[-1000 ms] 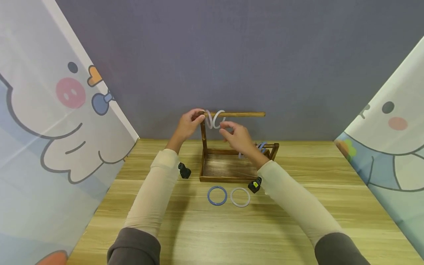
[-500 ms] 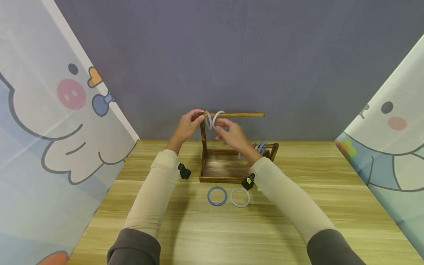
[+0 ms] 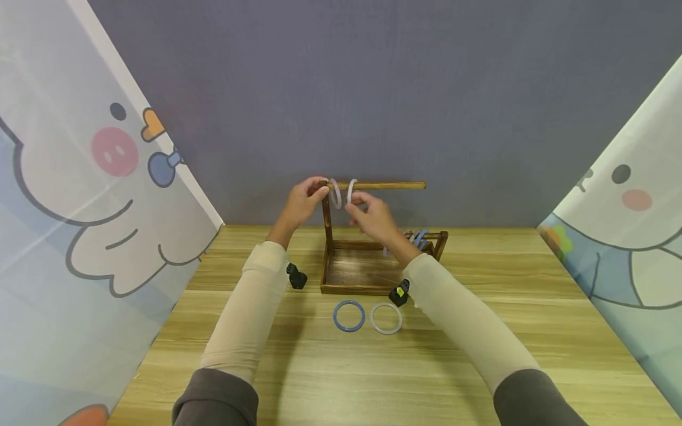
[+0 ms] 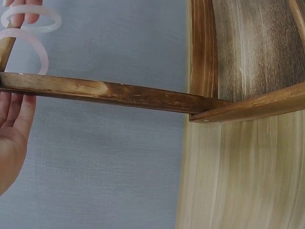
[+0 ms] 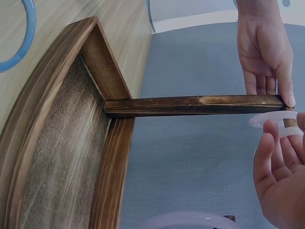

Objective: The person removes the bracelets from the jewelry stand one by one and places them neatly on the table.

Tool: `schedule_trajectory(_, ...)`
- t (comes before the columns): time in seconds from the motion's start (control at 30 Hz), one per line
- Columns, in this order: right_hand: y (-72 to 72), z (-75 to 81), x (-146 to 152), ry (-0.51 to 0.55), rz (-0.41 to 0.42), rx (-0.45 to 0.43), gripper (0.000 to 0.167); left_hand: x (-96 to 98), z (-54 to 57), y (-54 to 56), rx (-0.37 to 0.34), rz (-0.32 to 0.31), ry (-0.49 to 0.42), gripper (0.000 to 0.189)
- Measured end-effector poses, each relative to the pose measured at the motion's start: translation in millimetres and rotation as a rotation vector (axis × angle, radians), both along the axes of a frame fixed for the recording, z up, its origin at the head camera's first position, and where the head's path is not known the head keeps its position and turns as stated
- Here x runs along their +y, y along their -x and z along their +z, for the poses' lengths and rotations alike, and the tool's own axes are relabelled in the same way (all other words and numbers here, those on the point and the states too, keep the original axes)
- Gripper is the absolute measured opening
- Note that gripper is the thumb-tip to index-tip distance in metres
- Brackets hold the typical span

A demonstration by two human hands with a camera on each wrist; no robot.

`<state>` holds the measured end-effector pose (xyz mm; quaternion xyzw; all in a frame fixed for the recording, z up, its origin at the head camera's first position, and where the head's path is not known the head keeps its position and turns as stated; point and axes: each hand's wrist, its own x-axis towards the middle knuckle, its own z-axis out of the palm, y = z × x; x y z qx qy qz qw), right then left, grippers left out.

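A brown wooden bangle stand (image 3: 327, 222) has an upright post and a long top bar (image 3: 396, 185). At the post's top corner my left hand (image 3: 300, 202) grips the wood with thumb and fingers. Just right of it, a pale pink bangle (image 3: 335, 195) hangs on the bar, also showing in the left wrist view as a pink ring (image 4: 43, 50). Farther along hangs a white bangle (image 3: 350, 192), pinched at its right side by my right hand (image 3: 374, 220). In the right wrist view, the fingers (image 5: 264, 152) partly cover the white one.
Blue and pale bangles (image 3: 420, 238) hang on the stand's lower right rail, partly behind the right forearm. On the table in front lie a blue bangle (image 3: 348, 330) and a white bangle (image 3: 386, 333). A grey wall (image 3: 479, 136) stands close behind.
My right hand has moved slightly left and taken hold of the white bangle, which has turned nearly edge-on. The left hand stays at the post.
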<state>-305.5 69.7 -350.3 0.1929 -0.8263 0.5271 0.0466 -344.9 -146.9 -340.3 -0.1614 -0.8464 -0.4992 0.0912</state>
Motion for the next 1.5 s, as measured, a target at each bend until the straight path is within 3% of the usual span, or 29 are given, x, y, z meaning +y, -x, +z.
schedule_trajectory(0.37,4.8,-1.8,-0.7,0.002,-0.107,0.123,0.023,-0.1,-0.8,-0.4,0.001,-0.002,0.014,0.037)
schedule_trajectory(0.87,3.0,0.2,6.4,0.016,-0.120,0.130,0.022,0.2,-0.9,-0.4,0.004,-0.004,0.004,0.037)
schedule_trajectory(1.5,1.1,-0.8,35.8,0.033,-0.154,0.126,0.023,-2.1,-0.7,-0.4,0.006,-0.004,0.022,0.037)
